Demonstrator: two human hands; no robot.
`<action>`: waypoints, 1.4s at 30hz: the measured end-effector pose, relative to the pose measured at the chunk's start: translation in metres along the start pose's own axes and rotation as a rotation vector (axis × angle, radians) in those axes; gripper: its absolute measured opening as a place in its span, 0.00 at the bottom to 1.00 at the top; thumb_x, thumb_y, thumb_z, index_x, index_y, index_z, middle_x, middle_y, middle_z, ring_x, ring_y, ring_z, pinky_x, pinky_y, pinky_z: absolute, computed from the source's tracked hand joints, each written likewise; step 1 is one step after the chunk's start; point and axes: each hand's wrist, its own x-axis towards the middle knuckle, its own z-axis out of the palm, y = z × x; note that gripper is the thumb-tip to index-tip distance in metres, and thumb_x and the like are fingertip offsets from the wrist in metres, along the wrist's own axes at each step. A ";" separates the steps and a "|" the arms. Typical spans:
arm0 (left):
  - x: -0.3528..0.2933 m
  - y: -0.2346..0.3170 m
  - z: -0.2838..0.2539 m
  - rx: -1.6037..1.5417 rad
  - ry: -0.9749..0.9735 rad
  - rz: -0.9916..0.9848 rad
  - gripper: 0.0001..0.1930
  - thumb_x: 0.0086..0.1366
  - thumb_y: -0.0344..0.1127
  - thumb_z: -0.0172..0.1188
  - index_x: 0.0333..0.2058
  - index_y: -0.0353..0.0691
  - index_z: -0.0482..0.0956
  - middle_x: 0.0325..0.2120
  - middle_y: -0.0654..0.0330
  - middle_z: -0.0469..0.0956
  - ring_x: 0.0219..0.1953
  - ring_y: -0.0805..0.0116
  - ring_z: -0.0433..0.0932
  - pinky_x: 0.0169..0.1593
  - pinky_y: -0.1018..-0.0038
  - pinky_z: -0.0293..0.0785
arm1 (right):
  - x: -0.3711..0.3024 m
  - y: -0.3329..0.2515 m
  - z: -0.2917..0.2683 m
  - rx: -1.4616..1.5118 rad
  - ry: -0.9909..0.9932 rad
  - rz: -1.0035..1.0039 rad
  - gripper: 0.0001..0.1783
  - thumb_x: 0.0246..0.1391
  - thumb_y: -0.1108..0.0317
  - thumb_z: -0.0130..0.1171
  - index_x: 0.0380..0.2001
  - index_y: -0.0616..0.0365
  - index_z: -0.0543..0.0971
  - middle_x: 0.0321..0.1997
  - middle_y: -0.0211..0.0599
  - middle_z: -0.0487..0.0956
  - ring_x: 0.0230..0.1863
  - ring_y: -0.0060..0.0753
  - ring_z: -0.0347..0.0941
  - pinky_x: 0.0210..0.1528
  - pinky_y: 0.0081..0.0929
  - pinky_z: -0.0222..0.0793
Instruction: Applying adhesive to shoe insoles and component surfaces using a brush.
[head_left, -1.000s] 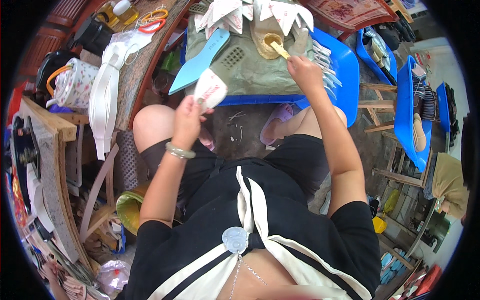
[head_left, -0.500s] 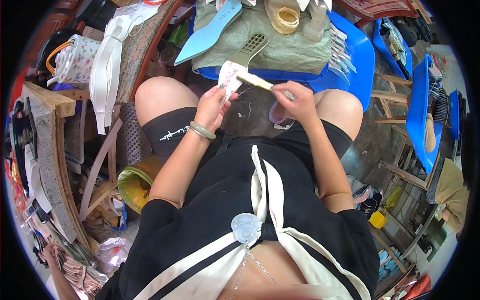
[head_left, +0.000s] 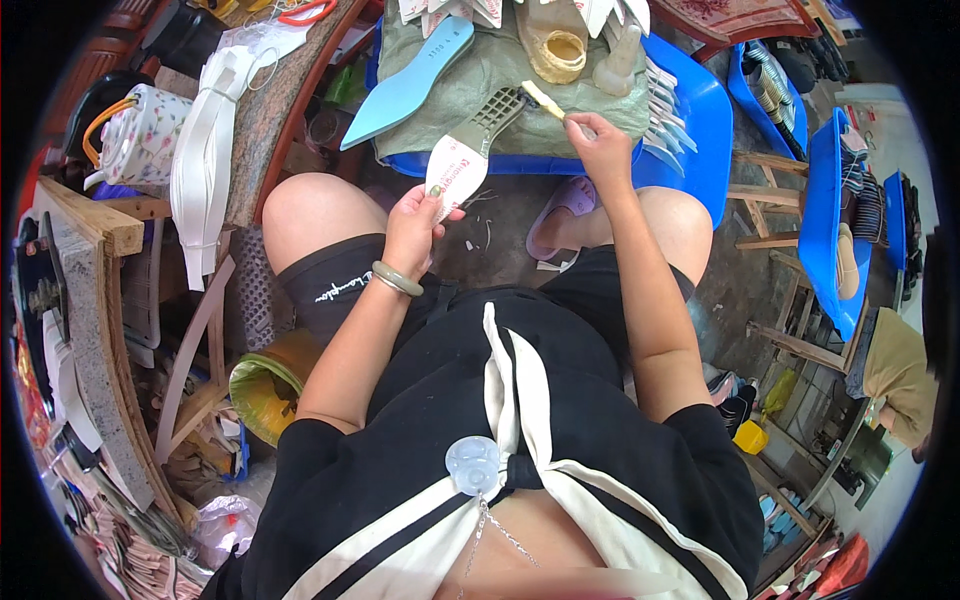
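My left hand (head_left: 416,222) pinches the white end of a shoe insole (head_left: 459,170), thumb on top. Red print marks its white part; the far end is an olive, grid-patterned heel. In my right hand (head_left: 603,148) is a slim, pale brush (head_left: 543,99), gripped at its near end. Its tip lies close to the heel's right edge; I cannot tell whether they touch. Behind them stands a pot (head_left: 559,57) with a crusted yellowish rim, and beside it a cloudy bottle-shaped piece (head_left: 618,63). A blue sole-shaped template (head_left: 413,78) lies left of the heel.
A green-grey sheet (head_left: 400,132) covers the work surface over a blue tub (head_left: 692,110). White-and-blue pieces (head_left: 668,112) line its right side. White strips (head_left: 205,155) hang from the left table near a floral teapot (head_left: 152,132). Blue trays (head_left: 822,240) stand at right, and a yellow-lined bin (head_left: 265,390) at left.
My right hand has moved up and away with the brush, from the insole's white part to beside the heel. The left hand has shifted slightly down and left, still holding the insole.
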 end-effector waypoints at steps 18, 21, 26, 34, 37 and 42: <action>-0.012 0.001 0.019 0.892 0.145 0.559 0.09 0.64 0.35 0.51 0.36 0.37 0.76 0.24 0.52 0.79 0.26 0.59 0.80 0.30 0.68 0.72 | -0.045 -0.069 -0.034 0.229 -0.380 -0.217 0.08 0.48 0.67 0.62 0.31 0.58 0.82 0.28 0.34 0.82 0.30 0.22 0.77 0.35 0.20 0.71; -0.011 -0.001 0.016 0.958 0.162 0.591 0.09 0.64 0.35 0.51 0.36 0.37 0.76 0.23 0.53 0.79 0.27 0.58 0.79 0.31 0.66 0.71 | -0.024 -0.057 -0.034 0.011 -0.305 -0.188 0.08 0.47 0.66 0.61 0.31 0.56 0.82 0.28 0.38 0.81 0.29 0.25 0.78 0.34 0.22 0.71; -0.007 -0.005 0.013 1.053 0.221 0.666 0.08 0.64 0.36 0.51 0.36 0.38 0.76 0.23 0.53 0.78 0.27 0.57 0.79 0.31 0.65 0.71 | 0.031 -0.015 -0.029 -0.115 -0.208 -0.090 0.11 0.45 0.58 0.60 0.28 0.51 0.83 0.20 0.45 0.78 0.21 0.38 0.75 0.29 0.30 0.70; 0.006 0.003 0.001 0.284 0.012 0.216 0.09 0.68 0.32 0.46 0.41 0.35 0.71 0.33 0.60 0.79 0.28 0.77 0.79 0.25 0.86 0.68 | 0.037 0.019 -0.012 -0.077 -0.238 0.046 0.13 0.44 0.57 0.61 0.30 0.52 0.83 0.20 0.41 0.78 0.22 0.31 0.75 0.29 0.27 0.69; 0.003 0.008 0.004 0.022 0.024 0.016 0.08 0.67 0.31 0.46 0.41 0.35 0.71 0.33 0.58 0.79 0.28 0.75 0.79 0.24 0.86 0.67 | 0.015 0.030 -0.007 0.084 -0.162 0.148 0.13 0.46 0.58 0.61 0.31 0.56 0.83 0.19 0.35 0.79 0.22 0.22 0.73 0.29 0.23 0.68; 0.001 0.007 0.004 -0.331 -0.017 -0.093 0.10 0.66 0.30 0.47 0.43 0.32 0.70 0.36 0.54 0.77 0.30 0.73 0.78 0.23 0.86 0.69 | -0.038 -0.001 0.002 0.324 -0.056 0.151 0.10 0.52 0.65 0.60 0.33 0.61 0.81 0.25 0.22 0.78 0.27 0.10 0.68 0.32 0.13 0.64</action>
